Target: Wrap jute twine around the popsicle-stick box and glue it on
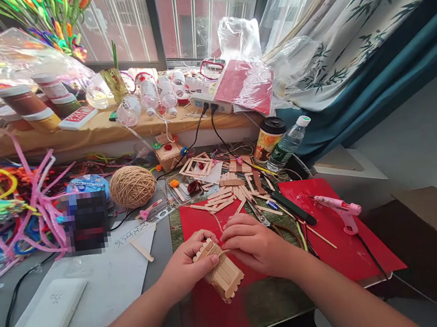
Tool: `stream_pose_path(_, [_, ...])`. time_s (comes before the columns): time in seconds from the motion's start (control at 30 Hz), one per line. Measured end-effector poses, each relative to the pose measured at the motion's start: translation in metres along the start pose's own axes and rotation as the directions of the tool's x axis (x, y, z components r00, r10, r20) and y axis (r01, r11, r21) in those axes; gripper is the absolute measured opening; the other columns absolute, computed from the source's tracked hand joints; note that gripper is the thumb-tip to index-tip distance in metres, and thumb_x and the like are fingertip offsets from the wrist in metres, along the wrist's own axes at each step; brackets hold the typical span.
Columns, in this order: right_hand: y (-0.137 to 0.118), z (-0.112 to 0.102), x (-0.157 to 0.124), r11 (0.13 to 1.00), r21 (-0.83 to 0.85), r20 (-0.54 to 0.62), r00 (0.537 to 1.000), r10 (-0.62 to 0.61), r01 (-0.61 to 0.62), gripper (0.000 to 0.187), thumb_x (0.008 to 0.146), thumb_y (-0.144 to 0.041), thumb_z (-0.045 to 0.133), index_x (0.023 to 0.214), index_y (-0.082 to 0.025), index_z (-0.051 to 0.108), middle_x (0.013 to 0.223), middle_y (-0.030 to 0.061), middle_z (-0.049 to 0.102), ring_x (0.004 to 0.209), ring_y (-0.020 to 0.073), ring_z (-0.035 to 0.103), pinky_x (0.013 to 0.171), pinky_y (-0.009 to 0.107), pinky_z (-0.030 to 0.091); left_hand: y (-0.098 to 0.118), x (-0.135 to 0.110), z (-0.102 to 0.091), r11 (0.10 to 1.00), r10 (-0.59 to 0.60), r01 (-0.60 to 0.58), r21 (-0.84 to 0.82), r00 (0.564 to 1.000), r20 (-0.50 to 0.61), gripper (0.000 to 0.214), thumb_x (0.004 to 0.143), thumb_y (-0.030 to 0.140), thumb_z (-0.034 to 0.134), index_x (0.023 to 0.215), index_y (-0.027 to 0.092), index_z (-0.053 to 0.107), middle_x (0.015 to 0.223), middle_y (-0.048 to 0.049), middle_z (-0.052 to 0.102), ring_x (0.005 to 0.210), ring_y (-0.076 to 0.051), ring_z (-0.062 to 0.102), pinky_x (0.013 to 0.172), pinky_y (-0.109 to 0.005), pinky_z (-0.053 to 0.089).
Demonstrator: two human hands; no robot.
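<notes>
My left hand [193,260] grips a small box of wooden craft sticks [226,276], thumb across its side. The box is tilted, has scalloped stick ends along its edges, and carries rows of twine [215,251] wound round one part. Close against its right side, my right hand [255,242] is closed with fingertips pinched on the twine. A loose length of that twine rises behind the fingers toward the stick pile; the exact pinch point is partly hidden. Beneath both hands lies a red sheet [210,320].
Loose craft sticks [223,197] lie behind my hands, with a twine ball [133,187] to their left. Right are a pink glue gun [341,211], pliers [259,214], a paper cup [267,141] and a water bottle [288,143]. Pipe cleaners [34,204] crowd the left.
</notes>
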State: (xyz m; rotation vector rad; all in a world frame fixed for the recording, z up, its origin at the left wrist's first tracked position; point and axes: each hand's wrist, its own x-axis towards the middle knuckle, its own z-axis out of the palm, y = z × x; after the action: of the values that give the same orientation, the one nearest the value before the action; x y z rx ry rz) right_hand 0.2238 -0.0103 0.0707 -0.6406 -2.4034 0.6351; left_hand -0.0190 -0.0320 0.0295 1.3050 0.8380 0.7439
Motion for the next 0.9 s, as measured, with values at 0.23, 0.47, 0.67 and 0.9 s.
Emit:
stream_pose_path(0.23, [0.000,0.001,0.006,0.965,0.206,0.096,0.985,0.145,-0.162,0.034,0.107,-0.039,0.048,0.079,-0.022,0.055,0.080,0.0031,0.060,0.083,0.0203,0.054,0.080,0.036,0.049,0.003,0.000,0.000,1.000,-0.009,0.009,-0.008,1.000,-0.006,0.037,0.088,0.050,0.075,0.075,0.016,0.067,0.111,-0.0072,0.054,0.091,-0.020,0.055,0.082,-0.029,0.047])
stream_pose_path(0.47, [0.005,-0.005,0.008,0.912,0.295,0.113,0.958,0.264,-0.286,0.025,0.104,-0.039,0.062,0.089,-0.020,0.068,0.085,0.0029,0.067,0.085,0.0182,0.058,0.079,0.031,0.048,0.004,0.001,0.000,1.000,-0.016,0.016,0.009,1.000,-0.014,0.039,0.088,0.052,0.074,0.074,0.016,0.067,0.109,-0.0076,0.056,0.091,-0.020,0.057,0.084,-0.029,0.049])
stream_pose_path(0.67, [0.005,-0.004,-0.002,0.856,0.375,0.092,0.933,0.347,-0.356,0.017,0.101,-0.035,0.067,0.095,-0.020,0.072,0.090,0.0034,0.067,0.083,0.0168,0.061,0.078,0.030,0.051,0.007,0.002,-0.001,1.000,-0.010,0.010,0.024,1.000,-0.015,0.041,0.087,0.055,0.074,0.074,0.016,0.068,0.106,-0.0074,0.056,0.092,-0.021,0.057,0.088,-0.031,0.049])
stream_pose_path(0.9, [0.006,0.007,-0.008,0.831,0.395,0.067,0.914,0.400,-0.393,0.003,0.092,-0.020,0.071,0.089,-0.020,0.070,0.088,0.0017,0.066,0.082,0.0158,0.062,0.077,0.028,0.051,0.005,0.001,-0.001,1.000,-0.012,0.012,0.021,1.000,0.003,0.038,0.089,0.052,0.073,0.075,0.016,0.069,0.108,-0.0068,0.054,0.092,-0.020,0.056,0.086,-0.030,0.049])
